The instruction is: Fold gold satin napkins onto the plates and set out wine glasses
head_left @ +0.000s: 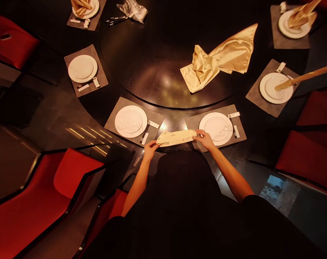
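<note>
Both my hands hold a folded cream cloth napkin (176,137) in a long strip, just above the table's edge. My left hand (150,150) pinches its left end, and my right hand (205,139) grips its right end. Beyond the napkin lie a white plate (131,121) on a grey placemat (113,124) and another white plate (215,128) on a grey placemat (243,133). The napkin's right end overlaps the near edge of the right placemat. A loose gold satin napkin (217,61) lies crumpled on the table's round centre.
The round dark table has a circular centre section (152,75). Further place settings with plates and folded napkins stand around it. A clear plastic bag (132,10) and black chopsticks (117,21) lie at the far edge. Red chairs (42,194) surround the table.
</note>
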Motion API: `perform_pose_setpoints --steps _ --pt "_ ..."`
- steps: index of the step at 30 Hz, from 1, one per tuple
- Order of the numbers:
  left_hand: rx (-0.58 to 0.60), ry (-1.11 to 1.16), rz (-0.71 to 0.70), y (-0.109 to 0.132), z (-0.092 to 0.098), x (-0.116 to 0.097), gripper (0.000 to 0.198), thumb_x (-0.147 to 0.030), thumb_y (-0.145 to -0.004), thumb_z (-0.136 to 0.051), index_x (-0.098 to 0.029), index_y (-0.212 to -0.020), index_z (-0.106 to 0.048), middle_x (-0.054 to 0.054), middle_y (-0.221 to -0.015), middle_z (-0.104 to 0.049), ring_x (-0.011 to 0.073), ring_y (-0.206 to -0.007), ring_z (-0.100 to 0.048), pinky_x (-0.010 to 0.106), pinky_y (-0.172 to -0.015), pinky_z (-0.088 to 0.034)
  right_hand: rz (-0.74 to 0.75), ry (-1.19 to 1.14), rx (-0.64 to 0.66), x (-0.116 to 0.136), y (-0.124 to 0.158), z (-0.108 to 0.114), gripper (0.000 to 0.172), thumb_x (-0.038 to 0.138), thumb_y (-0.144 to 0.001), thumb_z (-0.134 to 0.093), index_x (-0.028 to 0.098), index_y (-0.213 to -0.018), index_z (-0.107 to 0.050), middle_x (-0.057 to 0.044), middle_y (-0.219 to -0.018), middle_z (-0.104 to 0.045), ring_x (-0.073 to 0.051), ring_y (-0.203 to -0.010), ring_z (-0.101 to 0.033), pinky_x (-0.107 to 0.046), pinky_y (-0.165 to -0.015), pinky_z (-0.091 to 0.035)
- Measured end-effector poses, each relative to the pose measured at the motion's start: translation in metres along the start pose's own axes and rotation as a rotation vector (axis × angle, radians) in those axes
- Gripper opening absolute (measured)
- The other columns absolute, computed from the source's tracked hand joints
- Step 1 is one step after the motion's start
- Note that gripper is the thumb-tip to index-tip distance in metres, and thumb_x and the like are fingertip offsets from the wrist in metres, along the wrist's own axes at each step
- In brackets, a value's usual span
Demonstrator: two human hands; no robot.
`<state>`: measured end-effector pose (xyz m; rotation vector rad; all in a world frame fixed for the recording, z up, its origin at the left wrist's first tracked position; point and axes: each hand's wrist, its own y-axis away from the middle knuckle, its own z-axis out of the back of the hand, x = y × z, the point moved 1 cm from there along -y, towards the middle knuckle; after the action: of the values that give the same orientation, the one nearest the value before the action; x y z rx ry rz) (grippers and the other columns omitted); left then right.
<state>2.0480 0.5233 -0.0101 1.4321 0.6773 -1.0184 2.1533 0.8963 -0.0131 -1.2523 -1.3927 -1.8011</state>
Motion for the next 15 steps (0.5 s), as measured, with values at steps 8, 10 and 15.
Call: perform_pose_setpoints --steps 8,10,15 --pt "-0.104 -0.030 -0.797 0.056 0.024 -0.150 0.030 -0.053 -0.080 -0.092 -0.026 -0.082 -0.079 0.006 -0.102 -0.078 0.0274 -0.102 -0.079 0.049 -0.097 -0.065 0.600 0.065 0.081 0.169 0.057 0.017 0.037 0.049 -0.069 -0.105 0.028 -0.079 -0.076 -0.006 -0.131 -0.075 -0.038 -0.152 -0.054 -0.062 -0.128 -0.044" --pt "-0.116 -0.001 -0.931 0.072 0.031 -0.174 0.026 -0.051 -0.082 -0.091 -0.028 -0.083 -0.079 0.002 -0.082 -0.074 0.0227 -0.081 -0.077 0.042 -0.081 -0.067 0.692 0.063 0.102 0.198 0.081 0.017 0.035 0.049 -0.071 -0.103 0.028 -0.077 -0.076 -0.006 -0.114 -0.080 -0.037 -0.138 -0.066 -0.063 -0.126 -0.046" --pt "-0.182 0.030 -1.123 0.078 0.039 -0.197 0.014 -0.038 -0.085 -0.091 -0.028 -0.089 -0.081 0.000 -0.077 -0.075 0.0171 -0.068 -0.072 0.033 -0.063 -0.060 0.768 0.008 0.050 0.212 0.097 0.010 0.034 0.049 -0.074 -0.102 0.027 -0.082 -0.077 -0.004 -0.087 -0.080 -0.031 -0.093 -0.080 -0.063 -0.113 -0.057"
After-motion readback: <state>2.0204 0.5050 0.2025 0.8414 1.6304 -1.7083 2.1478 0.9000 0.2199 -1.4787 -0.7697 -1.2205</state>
